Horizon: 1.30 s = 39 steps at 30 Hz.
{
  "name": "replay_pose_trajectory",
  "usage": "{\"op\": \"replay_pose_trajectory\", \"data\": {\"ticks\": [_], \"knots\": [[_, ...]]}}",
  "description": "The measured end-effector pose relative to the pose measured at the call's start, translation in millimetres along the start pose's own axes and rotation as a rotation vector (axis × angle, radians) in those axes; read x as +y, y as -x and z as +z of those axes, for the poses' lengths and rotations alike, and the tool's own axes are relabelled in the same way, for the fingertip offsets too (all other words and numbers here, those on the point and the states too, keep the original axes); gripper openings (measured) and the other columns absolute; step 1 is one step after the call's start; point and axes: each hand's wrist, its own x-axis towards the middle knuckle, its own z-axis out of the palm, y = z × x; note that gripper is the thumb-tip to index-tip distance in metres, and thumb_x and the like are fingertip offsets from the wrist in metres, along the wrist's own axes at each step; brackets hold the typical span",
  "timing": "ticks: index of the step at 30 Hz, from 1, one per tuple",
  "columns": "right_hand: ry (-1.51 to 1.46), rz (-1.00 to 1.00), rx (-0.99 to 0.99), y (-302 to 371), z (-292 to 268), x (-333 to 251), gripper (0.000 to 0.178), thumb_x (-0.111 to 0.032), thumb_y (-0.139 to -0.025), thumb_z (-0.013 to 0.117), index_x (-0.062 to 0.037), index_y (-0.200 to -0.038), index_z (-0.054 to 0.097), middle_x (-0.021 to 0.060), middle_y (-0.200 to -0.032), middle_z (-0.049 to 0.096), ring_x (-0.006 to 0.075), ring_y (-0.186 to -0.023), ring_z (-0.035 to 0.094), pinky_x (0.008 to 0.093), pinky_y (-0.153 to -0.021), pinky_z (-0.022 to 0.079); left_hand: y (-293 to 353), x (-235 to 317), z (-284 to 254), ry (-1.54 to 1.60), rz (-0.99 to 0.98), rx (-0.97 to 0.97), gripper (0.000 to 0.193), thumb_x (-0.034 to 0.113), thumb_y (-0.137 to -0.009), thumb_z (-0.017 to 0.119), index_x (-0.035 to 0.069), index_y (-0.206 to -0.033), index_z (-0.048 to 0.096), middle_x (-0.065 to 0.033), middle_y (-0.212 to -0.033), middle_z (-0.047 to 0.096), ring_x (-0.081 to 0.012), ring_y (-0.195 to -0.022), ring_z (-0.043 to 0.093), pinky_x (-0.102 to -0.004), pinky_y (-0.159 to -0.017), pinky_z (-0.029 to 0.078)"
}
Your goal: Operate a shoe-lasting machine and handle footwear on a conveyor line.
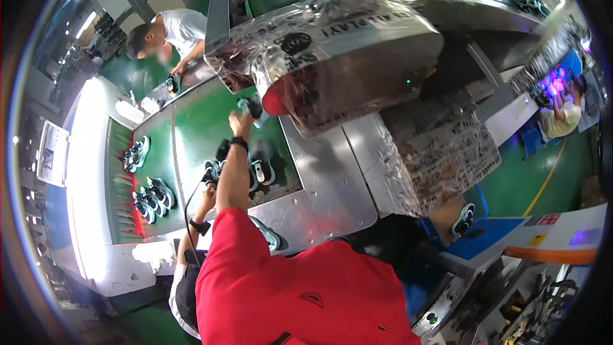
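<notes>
My left arm, in a red sleeve with a dark wristband, reaches forward over the green conveyor belt (201, 121). At its end my left hand (240, 122) is closed on a dark sneaker with a pale sole (251, 108), slightly blurred, beside the plastic-wrapped machine hood. Under and right of my forearm more sneakers (262, 170) stand on the belt. Another sneaker with a pale teal sole (268, 237) lies by my sleeve on the metal edge, partly hidden. My right hand is out of view.
At left, a co-worker's hand (209, 193) touches a sneaker (211, 171). Several sneakers (153, 197) stand by a bright white machine (96, 179). Another person (182, 35) handles a shoe at the far end. The plastic-wrapped hood (357, 57) overhangs the belt; a sneaker (464, 218) sits at right.
</notes>
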Motion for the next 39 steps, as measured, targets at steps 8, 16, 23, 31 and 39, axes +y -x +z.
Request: {"op": "replay_pose_trajectory", "data": {"ticks": [8, 16, 23, 31, 39], "knots": [[0.054, -0.024, 0.016, -4.5, -4.1, -32.8, 0.020, -0.016, -0.079, 0.065, -0.0055, -0.095, 0.069, 0.0158, -0.093, 0.069, 0.0372, -0.085, 0.064, 0.0455, -0.077, 0.052, 167.5, -2.9, 99.0, 0.572, -0.082, -0.650, 0.037, 0.029, -0.095, 0.054, 0.000, -0.118, 0.057, -0.0088, -0.096, 0.065, -0.0211, -0.084, 0.064, -0.0375, -0.062, 0.052], [0.085, -0.192, 0.122, 25.9, 17.9, -23.0, 0.020, -0.017, -0.079, 0.065, -0.0061, -0.095, 0.069, 0.0150, -0.093, 0.069, 0.0371, -0.085, 0.064, 0.0459, -0.077, 0.052, 446.4, 96.9, 51.4, 0.471, -0.641, -1.508, 0.035, 0.021, -0.096, 0.063, -0.004, -0.120, 0.061, -0.0112, -0.112, 0.068, -0.0205, -0.096, 0.068, -0.0320, -0.086, 0.056], [0.108, 0.118, 0.369, 110.1, -97.3, -89.1, 0.013, -0.015, -0.079, 0.068, -0.0040, -0.085, 0.064, 0.0216, -0.074, 0.061, 0.0413, -0.071, 0.062, 0.0468, -0.061, 0.046, 498.6, 202.8, 37.8, 0.232, -0.319, -1.847, 0.034, 0.024, -0.100, 0.057, -0.004, -0.116, 0.065, -0.0107, -0.103, 0.070, -0.0169, -0.088, 0.069, -0.0291, -0.082, 0.056], [-0.036, -0.364, 0.850, 99.8, -196.0, -184.8, 0.016, -0.010, -0.084, 0.064, -0.0028, -0.098, 0.065, 0.0206, -0.086, 0.066, 0.0381, -0.079, 0.065, 0.0424, -0.066, 0.051, 608.3, 260.5, 57.7, 0.309, -0.388, -1.918, 0.048, 0.039, -0.102, 0.048, -0.002, -0.123, 0.058, -0.0124, -0.112, 0.066, -0.0200, -0.092, 0.066, -0.0359, -0.084, 0.056], [0.037, -0.847, 0.740, 98.1, -181.7, -196.9, 0.048, -0.010, -0.069, 0.075, -0.0084, -0.116, 0.064, 0.0133, -0.126, 0.060, 0.0321, -0.101, 0.063, 0.0382, -0.082, 0.056, 672.4, 280.9, 37.1, 0.629, -0.585, -1.467, 0.040, 0.032, -0.104, 0.040, -0.001, -0.118, 0.058, -0.0154, -0.109, 0.066, -0.0274, -0.095, 0.067, -0.0406, -0.083, 0.057]]}}
